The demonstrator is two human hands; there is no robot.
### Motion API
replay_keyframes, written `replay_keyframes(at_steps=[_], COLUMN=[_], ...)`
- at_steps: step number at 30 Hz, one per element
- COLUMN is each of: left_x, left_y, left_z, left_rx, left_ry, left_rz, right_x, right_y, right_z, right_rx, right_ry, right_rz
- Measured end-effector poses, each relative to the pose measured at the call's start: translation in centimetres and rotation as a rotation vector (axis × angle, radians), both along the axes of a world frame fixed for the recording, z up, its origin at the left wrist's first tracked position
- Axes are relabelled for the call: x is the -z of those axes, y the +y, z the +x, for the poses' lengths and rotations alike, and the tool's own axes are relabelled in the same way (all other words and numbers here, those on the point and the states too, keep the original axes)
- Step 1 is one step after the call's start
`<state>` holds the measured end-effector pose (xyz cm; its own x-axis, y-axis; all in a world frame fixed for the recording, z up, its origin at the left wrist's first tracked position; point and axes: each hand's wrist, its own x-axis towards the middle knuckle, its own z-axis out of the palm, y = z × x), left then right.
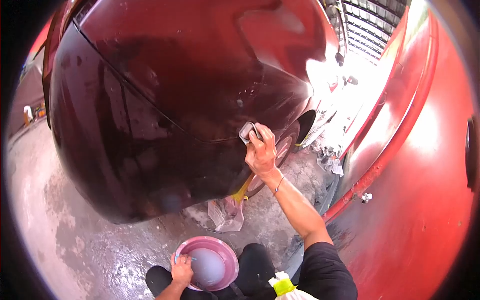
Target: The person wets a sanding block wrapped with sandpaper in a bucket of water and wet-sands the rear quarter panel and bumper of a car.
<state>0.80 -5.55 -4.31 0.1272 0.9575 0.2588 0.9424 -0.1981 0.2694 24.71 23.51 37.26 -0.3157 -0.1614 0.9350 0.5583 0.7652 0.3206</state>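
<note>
My right hand (261, 150) is closed on a small grey sanding block (247, 132). The block lies against the dark red car body (200, 90), just under a panel seam and near the wheel. Low in the view, my left hand (181, 270) is at the left rim of a pink basin (231, 250) of cloudy, bluish water. Its fingers are bent around a thin light blue thing (193, 259), whose kind I cannot make out. Pale specks and a small grey patch mark the panel above the block.
Plastic sheeting (227, 216) with yellow tape hangs by the wheel (284, 150). A large red panel (425, 200) stands close on my right. The concrete floor (105, 250) is wet in places. Crumpled paper (330, 162) lies beyond the wheel, and a white bag (295, 292) is beside me.
</note>
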Motion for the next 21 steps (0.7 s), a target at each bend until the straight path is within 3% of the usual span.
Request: replay_keyframes(at_steps=[2,7,10,12,16,18,21], left_x=[0.1,-0.4,-0.1,-0.4,-0.2,-0.4,-0.7], left_y=[0.0,0.2,0.2,0.0,0.0,-0.3,-0.3], left_z=[0.1,0.7,0.5,0.6,0.6,1.0,0.5], left_rx=[0.002,-0.012,-0.037,-0.036,-0.031,-0.048,-0.048], left_ry=[-0.002,0.028,0.081,0.080,0.135,0.140,0.152], left_rz=[0.010,0.007,0.021,0.006,0.005,-0.021,0.006], right_x=[-2.2,-0.3,-0.1,-0.7,-4.0,-4.4,-2.4], right_y=[0.5,7.1,8.3,7.3,0.6,-0.6,3.1], right_z=[1.1,10.8,12.3,11.5,1.2,-1.2,4.3], right_rx=[0.029,0.260,0.209,0.200,-0.144,-0.166,-0.028], right_ry=[-0.168,-0.193,-0.200,-0.201,-0.389,-0.363,-0.319], right_rz=[0.053,0.089,0.078,0.086,0.169,0.196,0.147])
